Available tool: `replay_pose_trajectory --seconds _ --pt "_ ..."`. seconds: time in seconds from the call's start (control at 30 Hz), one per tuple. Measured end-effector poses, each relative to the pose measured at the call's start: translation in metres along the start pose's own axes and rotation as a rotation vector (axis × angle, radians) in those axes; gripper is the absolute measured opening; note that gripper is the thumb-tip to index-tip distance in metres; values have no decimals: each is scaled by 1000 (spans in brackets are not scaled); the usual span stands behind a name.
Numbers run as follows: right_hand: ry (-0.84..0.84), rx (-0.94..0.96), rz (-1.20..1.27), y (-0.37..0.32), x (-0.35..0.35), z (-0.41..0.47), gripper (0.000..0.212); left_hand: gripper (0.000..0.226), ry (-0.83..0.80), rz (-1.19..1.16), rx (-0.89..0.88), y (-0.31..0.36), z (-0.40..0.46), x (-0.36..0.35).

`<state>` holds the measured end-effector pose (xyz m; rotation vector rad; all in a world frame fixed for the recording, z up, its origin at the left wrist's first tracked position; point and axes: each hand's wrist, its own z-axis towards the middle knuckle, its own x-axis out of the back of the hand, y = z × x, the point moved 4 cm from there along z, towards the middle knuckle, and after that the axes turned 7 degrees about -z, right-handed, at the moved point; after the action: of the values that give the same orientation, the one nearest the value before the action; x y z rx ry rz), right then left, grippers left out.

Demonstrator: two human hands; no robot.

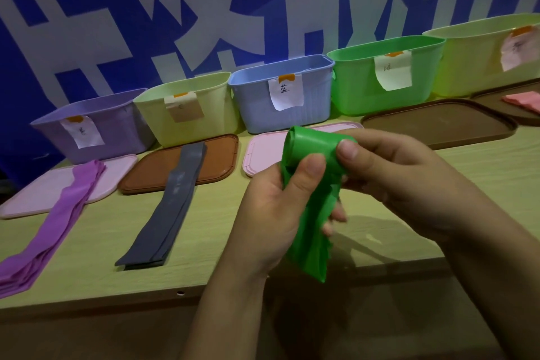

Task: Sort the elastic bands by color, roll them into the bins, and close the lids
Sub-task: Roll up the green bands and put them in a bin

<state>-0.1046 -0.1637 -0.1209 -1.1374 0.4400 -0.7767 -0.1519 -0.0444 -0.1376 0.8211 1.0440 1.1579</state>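
Both hands hold the green elastic bands (310,172) above the table's front edge. The bands' upper part is rolled into a coil, and the loose tail hangs down. My left hand (271,213) grips the bands just under the coil with its thumb on top. My right hand (388,172) pinches the coil from the right. Behind stand several labelled bins: purple (96,126), pale yellow (190,108), blue (280,90), green (385,73) and a large yellow one (491,55). All are open.
Lids lie in front of the bins: pink (43,196), brown (216,161), pink (263,152), dark brown (438,123). Purple bands (52,231) and grey bands (169,207) lie flat on the wooden table (102,278). Pink bands (523,99) rest on the far right lid.
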Motion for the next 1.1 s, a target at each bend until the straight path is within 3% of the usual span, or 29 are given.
replay_pose_trajectory --seconds 0.17,0.27,0.33,0.47,0.8,1.1 --pt "69 103 -225 -22 0 -8 29 50 -120 -99 85 -6 6 14" --pt "122 154 -237 -33 4 -11 27 52 -148 -124 111 -8 8 11" --pt "142 182 -254 -38 7 -9 27 47 -122 -115 95 -10 9 6" --pt "168 198 -269 -36 8 -4 27 11 -46 -68 65 -18 11 -3" --pt "322 233 -219 -26 23 6 21 18 -126 -30 -4 -16 6 -20" --pt "325 267 -432 -14 14 -7 27 12 -213 -19 -70 -12 3 -18"
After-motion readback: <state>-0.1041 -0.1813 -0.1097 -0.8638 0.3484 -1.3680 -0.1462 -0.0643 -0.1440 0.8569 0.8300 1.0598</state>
